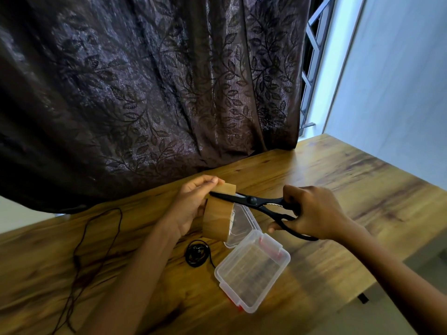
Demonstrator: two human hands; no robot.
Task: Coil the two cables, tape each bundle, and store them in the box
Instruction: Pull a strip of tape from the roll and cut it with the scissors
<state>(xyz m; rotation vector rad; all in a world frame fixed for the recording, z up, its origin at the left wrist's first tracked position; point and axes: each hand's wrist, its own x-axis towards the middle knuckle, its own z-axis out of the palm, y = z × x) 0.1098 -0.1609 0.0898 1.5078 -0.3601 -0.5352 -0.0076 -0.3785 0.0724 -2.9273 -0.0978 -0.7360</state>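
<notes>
My left hand grips a roll of brown tape above the table, with a short strip pulled up off the roll and pinched at my fingertips. My right hand holds black scissors by their handles; the blades are across the strip just above the roll. A coiled black cable lies on the table below the roll. A second dark cable lies loose and uncoiled at the left. The clear plastic box stands open, its lid tilted back behind it.
The wooden table runs back to a dark leaf-patterned curtain. Its right edge drops off toward a pale floor. A window grille and white wall are at the upper right.
</notes>
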